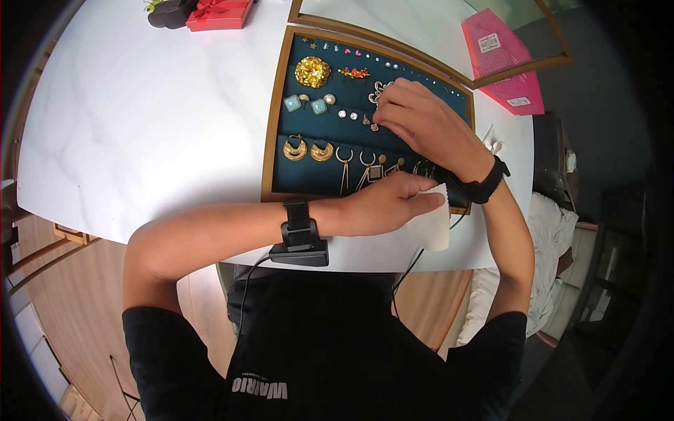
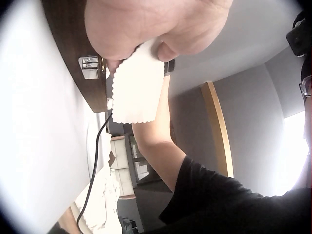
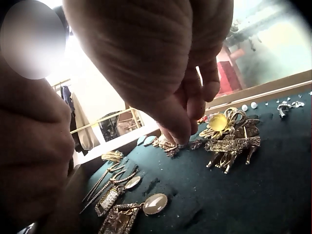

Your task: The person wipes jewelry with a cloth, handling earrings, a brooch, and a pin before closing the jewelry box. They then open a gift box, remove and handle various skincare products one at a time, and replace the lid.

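My left hand (image 1: 382, 203) pinches a cream cloth with a scalloped edge (image 2: 139, 90) between thumb and fingers, just over the front edge of the jewelry box (image 1: 276, 140). The cloth hangs down from the fingers. Over the box's right half, my right hand (image 1: 428, 126) has its fingers bent, thumb and fingertips together at a small pink-stone earring (image 1: 374, 127). A second pink earring (image 1: 366, 120) lies beside it. Close by is a looped brooch with a yellow stone (image 3: 219, 123), partly behind the fingers in the head view.
The dark green lining bears gold hoops (image 1: 295, 149), turquoise earrings (image 1: 319, 106), a gold flower brooch (image 1: 312, 71) and several small studs. The box's glass lid (image 1: 393, 24) stands open at the back. A pink package (image 1: 495, 45) lies behind it; a red gift box (image 1: 219, 15) sits at the far left.
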Tool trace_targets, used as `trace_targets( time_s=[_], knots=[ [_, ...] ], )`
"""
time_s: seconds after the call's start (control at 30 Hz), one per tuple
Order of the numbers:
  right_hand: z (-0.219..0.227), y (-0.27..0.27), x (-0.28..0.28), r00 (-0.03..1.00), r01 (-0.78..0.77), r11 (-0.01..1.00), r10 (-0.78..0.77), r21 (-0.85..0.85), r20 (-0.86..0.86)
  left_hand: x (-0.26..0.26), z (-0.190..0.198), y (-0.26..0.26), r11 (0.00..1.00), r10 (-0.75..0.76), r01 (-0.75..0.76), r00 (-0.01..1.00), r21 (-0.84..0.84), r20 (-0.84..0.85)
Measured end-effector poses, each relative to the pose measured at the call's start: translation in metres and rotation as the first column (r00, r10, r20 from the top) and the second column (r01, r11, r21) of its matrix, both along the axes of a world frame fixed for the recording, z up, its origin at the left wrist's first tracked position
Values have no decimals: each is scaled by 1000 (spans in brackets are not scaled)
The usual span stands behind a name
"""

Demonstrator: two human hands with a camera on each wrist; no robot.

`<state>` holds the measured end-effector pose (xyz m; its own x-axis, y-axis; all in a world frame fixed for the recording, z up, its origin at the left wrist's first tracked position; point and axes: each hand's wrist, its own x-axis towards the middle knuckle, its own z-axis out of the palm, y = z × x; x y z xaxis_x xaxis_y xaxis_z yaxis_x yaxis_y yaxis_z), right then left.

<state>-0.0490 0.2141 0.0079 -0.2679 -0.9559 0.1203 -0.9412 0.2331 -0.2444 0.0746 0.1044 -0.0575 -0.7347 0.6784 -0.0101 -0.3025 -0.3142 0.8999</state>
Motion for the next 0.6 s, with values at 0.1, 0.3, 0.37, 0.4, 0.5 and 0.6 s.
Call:
trace_targets(
  time_s=[0.1,0.3,0.37,0.4,0.5,0.6],
  knots=[
    [1,-1,-1,1000,-7,1000,8,20,-31,-1,-1,1,1000,9,-10,999,-16,-41],
    [-1,-3,-4,992,-40,998,46,50,-120,-1,0,-1,1000,8,-8,998,-9,-59],
    [0,-4,-3,990,-48,997,56,63,-133,0,-2,1,1000,10,-10,999,2,-52],
    [0,-4,-3,987,-50,997,58,61,-151,0,-2,1,1000,10,-9,999,13,-46],
    [1,-2,-3,976,-55,996,69,71,-207,0,0,0,1000,12,-13,998,-5,-63],
    [2,-2,-1,964,-60,993,84,99,-253,0,-1,0,999,11,-14,997,-30,-74]
  ],
)
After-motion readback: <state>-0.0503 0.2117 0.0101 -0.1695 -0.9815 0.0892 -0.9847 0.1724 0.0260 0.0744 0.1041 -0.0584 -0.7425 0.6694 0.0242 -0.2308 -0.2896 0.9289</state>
